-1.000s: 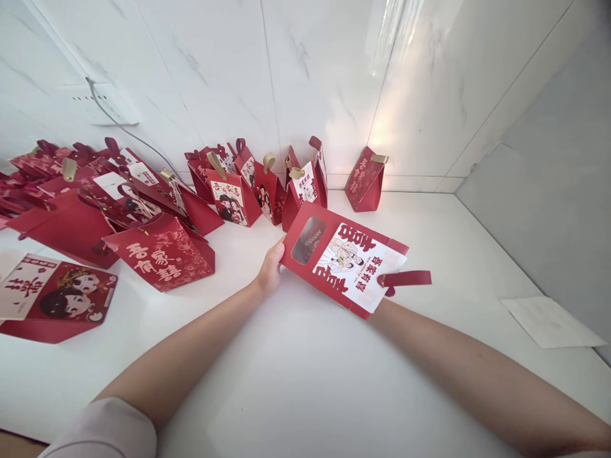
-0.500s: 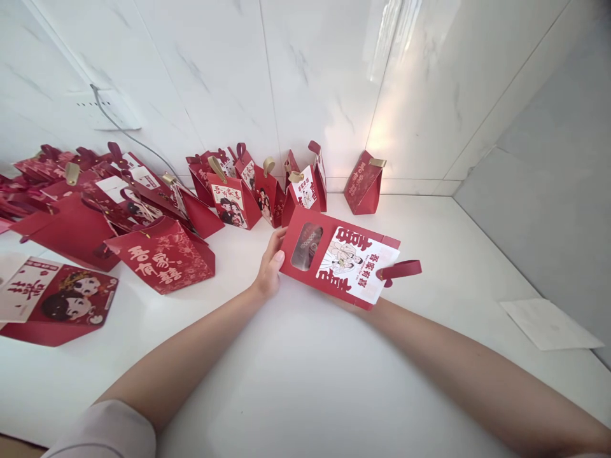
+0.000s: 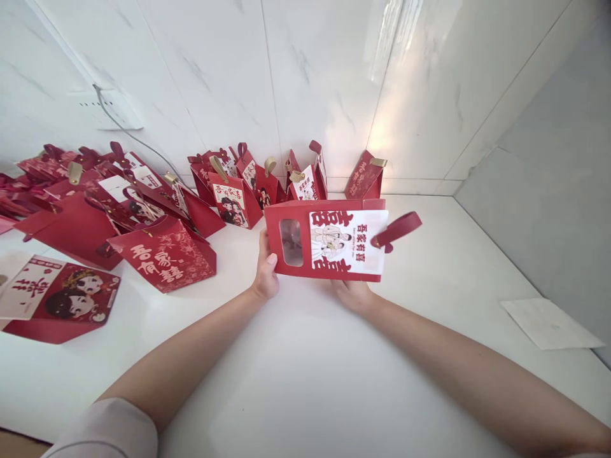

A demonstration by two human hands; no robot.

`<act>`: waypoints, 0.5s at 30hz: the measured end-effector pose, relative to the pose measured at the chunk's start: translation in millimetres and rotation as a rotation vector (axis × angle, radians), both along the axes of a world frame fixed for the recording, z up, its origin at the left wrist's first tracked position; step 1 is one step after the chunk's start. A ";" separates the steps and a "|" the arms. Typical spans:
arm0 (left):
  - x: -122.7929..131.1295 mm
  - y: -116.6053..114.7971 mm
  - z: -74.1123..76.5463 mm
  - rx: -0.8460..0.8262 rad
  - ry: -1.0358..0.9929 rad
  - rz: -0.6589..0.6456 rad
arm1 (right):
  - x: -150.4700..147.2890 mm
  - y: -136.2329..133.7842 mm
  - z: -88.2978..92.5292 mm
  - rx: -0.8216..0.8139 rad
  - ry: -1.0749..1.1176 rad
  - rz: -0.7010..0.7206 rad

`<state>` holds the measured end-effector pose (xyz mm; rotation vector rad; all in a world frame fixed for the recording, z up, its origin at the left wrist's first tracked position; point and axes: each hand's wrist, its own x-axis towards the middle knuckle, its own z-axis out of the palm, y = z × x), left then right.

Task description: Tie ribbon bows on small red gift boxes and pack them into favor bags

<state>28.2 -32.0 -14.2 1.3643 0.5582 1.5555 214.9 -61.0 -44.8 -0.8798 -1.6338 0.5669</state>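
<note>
A red gift box (image 3: 298, 207) lies on its side in the air above the white tabletop, its ribbon loop (image 3: 405, 229) pointing right. Its printed white card (image 3: 351, 245) shows a couple and red characters, and a clear window (image 3: 291, 243) lets dim contents show. My left hand (image 3: 266, 270) grips the box's left end, thumb on the near edge. Beneath the box is my right hand (image 3: 351, 292), its fingers mostly hidden behind it, apparently supporting it from below.
Several red gift boxes (image 3: 165, 257) crowd the left side, and more (image 3: 231, 200) stand along the tiled wall. One box (image 3: 365, 175) stands apart at the back. A white sheet (image 3: 551, 323) lies at right. A cable (image 3: 128, 137) hangs from a wall socket (image 3: 112, 109).
The held gift box has turned to lie more level and shifted slightly left and up. More of my right hand now shows below it. The other boxes stay put.
</note>
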 end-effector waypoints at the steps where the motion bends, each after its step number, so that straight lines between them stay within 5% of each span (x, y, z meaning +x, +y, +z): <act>1: -0.8 0.8 -1.1 -0.018 0.006 0.013 | -0.1 1.3 3.9 0.039 -0.022 0.010; 5: -3.9 5.8 -2.9 -0.091 -0.005 -0.012 | -1.3 1.0 13.6 0.119 -0.025 -0.028; 9: -11.4 17.5 0.5 -0.129 -0.065 -0.084 | -1.6 1.0 17.3 -0.067 0.093 -0.072; 15: -24.3 29.2 2.2 -0.201 0.312 -0.264 | 1.4 8.8 22.7 -0.229 0.262 -0.118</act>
